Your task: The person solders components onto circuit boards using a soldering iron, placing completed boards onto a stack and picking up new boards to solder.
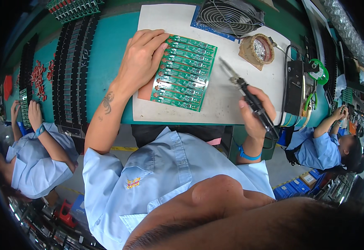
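A green circuit board panel (pixel 184 75), made up of several narrow strips side by side, lies on a white sheet (pixel 227 100). My left hand (pixel 142 56) grips its upper left corner, with thumb and fingers at the edge. Under the panel's left side shows a brown backing piece (pixel 146 92). In my right hand (pixel 257 110) is a soldering iron (pixel 252 100) with a black handle. The iron's metal tip points up and left, apart from the panel's right edge. A blue band (pixel 249 155) circles my right wrist.
Beyond the panel stand a black fan (pixel 230 17) and a round tip-cleaner pot (pixel 257 49). At right is a black holder (pixel 294 87) with cables and a green spool (pixel 318 71). Black slotted racks (pixel 70 71) and red parts (pixel 39 79) lie left. Co-workers sit on both sides.
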{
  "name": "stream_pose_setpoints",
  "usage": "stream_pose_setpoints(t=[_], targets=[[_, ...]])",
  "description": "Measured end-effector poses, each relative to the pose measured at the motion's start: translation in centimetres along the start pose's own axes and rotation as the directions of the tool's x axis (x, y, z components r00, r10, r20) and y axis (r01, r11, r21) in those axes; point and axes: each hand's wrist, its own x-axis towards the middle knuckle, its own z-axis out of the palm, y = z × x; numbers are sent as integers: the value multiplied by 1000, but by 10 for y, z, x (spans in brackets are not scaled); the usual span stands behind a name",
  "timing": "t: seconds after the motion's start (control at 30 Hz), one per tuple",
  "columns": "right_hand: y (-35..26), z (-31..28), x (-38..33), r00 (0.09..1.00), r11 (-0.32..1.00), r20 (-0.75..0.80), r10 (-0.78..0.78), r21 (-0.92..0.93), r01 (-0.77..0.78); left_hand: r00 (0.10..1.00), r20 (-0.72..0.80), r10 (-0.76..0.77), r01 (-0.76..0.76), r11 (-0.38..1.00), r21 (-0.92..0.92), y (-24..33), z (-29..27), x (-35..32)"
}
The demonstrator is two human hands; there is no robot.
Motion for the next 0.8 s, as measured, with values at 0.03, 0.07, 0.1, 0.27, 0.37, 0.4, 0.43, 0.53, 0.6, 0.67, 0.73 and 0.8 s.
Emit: stream_pose_setpoints(t=[0.03, 0.07, 0.1, 0.27, 0.37, 0.4, 0.43, 0.53, 0.6, 0.67, 0.73, 0.8], targets=[[1, -1, -1, 998, 1000, -59, 8, -5, -8, 1000, -3, -2, 2, 1000, 0, 0, -1, -1], [3, -1, 0, 998, 1000, -62, 8, -8, -8, 1000, -3, 1, -1, 1000, -3, 1, -1, 0], [7, 1, 3, 987, 999, -154, 47, 13, -46, 1000, 4, 3, -3, 1000, -1, 2, -1, 1], [9, 7, 8, 926, 991, -354, 131, 68, -114, 1000, 15, 4, -4, 1000, 3, 3, -1, 2], [-3, 8, 0, 985, 1000, -172, 14, -2, -15, 1000, -8, -4, 4, 1000, -3, 1, 0, 0], [-3, 8, -1, 984, 1000, -176, 16, -3, -16, 1000, -6, -2, 2, 1000, -5, 1, 0, 1], [-3, 10, -1, 996, 1000, -94, 8, 15, -7, 1000, -4, 0, 0, 1000, -2, 2, 0, 1], [-2, 12, 0, 987, 997, 156, -24, 72, 12, 1000, 0, 4, -4, 1000, 6, 2, 1, 2], [0, 14, 1, 987, 997, 160, -24, 74, 12, 1000, -1, 1, -1, 1000, 5, 2, 1, 2], [2, 15, 2, 986, 997, 163, -24, 75, 12, 1000, -3, 1, -1, 1000, 0, 2, 1, 2], [2, 15, 2, 986, 997, 165, -26, 75, 13, 1000, -5, -1, 1, 1000, -2, 2, 1, 1], [0, 14, 3, 986, 998, 166, -19, 68, 8, 1000, -4, -6, 6, 1000, -5, 3, 1, 1]])
